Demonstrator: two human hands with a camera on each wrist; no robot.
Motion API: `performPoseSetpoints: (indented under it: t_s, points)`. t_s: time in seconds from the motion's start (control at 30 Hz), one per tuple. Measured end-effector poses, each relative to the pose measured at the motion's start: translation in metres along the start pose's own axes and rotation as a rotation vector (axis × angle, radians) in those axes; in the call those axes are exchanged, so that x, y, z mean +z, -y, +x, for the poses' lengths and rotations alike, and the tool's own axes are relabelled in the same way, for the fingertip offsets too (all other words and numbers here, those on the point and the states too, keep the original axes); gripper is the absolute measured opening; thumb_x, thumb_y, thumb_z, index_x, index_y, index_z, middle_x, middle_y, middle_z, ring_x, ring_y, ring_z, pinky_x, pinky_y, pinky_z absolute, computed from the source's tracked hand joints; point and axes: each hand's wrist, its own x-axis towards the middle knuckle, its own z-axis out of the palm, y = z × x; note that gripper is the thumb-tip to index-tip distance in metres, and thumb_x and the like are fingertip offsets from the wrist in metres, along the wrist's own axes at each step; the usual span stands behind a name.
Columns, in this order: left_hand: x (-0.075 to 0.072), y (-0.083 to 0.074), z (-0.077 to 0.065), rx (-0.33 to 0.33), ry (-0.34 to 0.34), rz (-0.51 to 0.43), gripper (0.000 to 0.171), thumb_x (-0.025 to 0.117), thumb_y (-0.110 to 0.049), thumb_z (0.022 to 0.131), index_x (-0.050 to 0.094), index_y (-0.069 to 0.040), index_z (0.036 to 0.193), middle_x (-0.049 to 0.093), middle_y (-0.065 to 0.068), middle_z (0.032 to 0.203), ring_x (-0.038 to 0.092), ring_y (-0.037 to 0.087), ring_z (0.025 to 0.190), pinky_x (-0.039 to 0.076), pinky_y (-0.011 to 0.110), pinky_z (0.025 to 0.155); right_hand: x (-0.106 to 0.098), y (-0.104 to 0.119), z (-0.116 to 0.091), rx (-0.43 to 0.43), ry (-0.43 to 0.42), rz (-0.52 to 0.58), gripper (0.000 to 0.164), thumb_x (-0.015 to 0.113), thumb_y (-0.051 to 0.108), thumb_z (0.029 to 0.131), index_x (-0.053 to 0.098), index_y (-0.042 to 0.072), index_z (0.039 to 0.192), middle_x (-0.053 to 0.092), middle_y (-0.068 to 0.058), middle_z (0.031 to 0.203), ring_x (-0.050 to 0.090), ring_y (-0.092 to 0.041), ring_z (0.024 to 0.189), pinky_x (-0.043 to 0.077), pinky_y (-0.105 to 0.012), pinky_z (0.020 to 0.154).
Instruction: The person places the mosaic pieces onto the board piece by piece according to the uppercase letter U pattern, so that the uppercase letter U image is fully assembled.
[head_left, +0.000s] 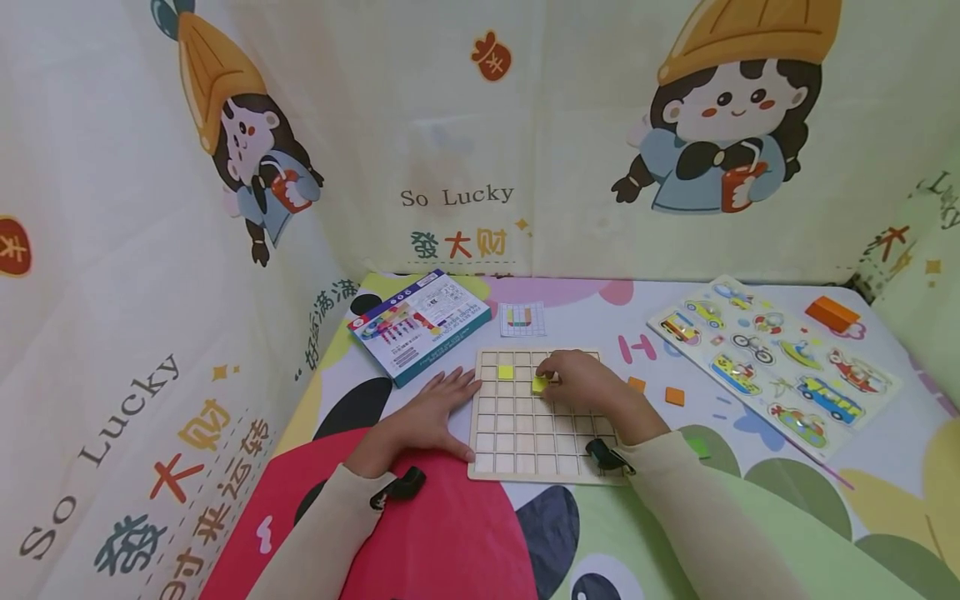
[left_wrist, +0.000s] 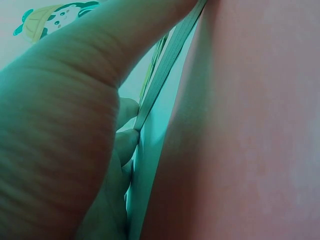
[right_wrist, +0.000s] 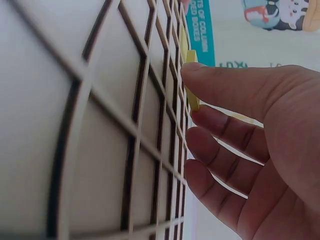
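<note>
right hand (right_wrist: 260, 150) | fingertips (right_wrist: 192, 75) touch yellow tile (right_wrist: 192, 90) | tile on grid board (right_wrist: 100, 125)

From the grid board (head_left: 525, 433), the box (head_left: 418, 323) lies at 10 o'clock, the card (head_left: 522, 319) at 12, the vehicle puzzle (head_left: 776, 367) at 2.

Soft, even light filled the head view, bright and without glare; only faint shadows lay under the forearms at lower centre. Straight edges bowed toward the frame corners. The left wrist view was dim, green-tinted and blurred throughout. The right wrist view was bright, its near left side soft, the upper right washed out.
</note>
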Motion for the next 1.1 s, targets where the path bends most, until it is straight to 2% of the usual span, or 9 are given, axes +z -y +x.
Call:
performPoseSetpoints:
  t_s: [0.13,0.33,0.6,0.87,1.1]
  points:
    - [-0.001,-0.001,-0.001,-0.009,0.007,0.001,0.122,0.073,-0.076,0.06,0.024,-0.019,0.156,0.013,-0.003,0.162,-0.002,0.017,0.147,-0.003,0.041,0.116,0.002,0.007,0.005,-0.012,0.012,0.009,0.027,0.077,0.018,0.085,0.072,0.011,0.11,0.062,0.005,0.093,0.055,-0.015,0.085,0.048,-0.036,0.082]
    - [-0.002,-0.002,-0.001,-0.008,0.015,0.009,0.121,0.072,-0.076,0.061,0.024,-0.018,0.156,0.013,-0.002,0.162,-0.002,0.018,0.148,-0.002,0.041,0.117,0.008,0.016,0.014,0.021,0.029,0.018,0.027,0.078,0.02,0.084,0.073,0.013,0.11,0.063,0.007,0.095,0.054,-0.014,0.085,0.048,-0.033,0.084]
    - [-0.002,-0.003,-0.001,-0.001,0.017,0.01,0.121,0.072,-0.077,0.061,0.023,-0.019,0.156,0.012,-0.003,0.162,-0.002,0.018,0.148,-0.001,0.042,0.117,0.014,0.025,0.021,0.014,0.023,-0.008,0.025,0.077,0.017,0.085,0.074,0.014,0.109,0.064,0.006,0.095,0.054,-0.015,0.086,0.048,-0.033,0.085]
    - [-0.001,-0.002,-0.001,0.003,0.006,0.009,0.12,0.072,-0.075,0.062,0.024,-0.019,0.156,0.013,-0.002,0.162,-0.001,0.019,0.148,-0.001,0.042,0.117,0.021,0.03,0.028,-0.006,0.011,-0.038,0.023,0.076,0.018,0.086,0.073,0.015,0.108,0.061,0.007,0.092,0.053,-0.013,0.081,0.048,-0.03,0.081]
    - [-0.003,-0.004,-0.002,0.002,0.003,0.005,0.12,0.073,-0.074,0.062,0.024,-0.018,0.156,0.013,-0.001,0.162,0.0,0.021,0.148,-0.001,0.042,0.117,0.023,0.036,0.03,0.01,0.009,-0.049,0.025,0.076,0.02,0.085,0.074,0.016,0.11,0.062,0.008,0.095,0.054,-0.013,0.084,0.048,-0.03,0.083]
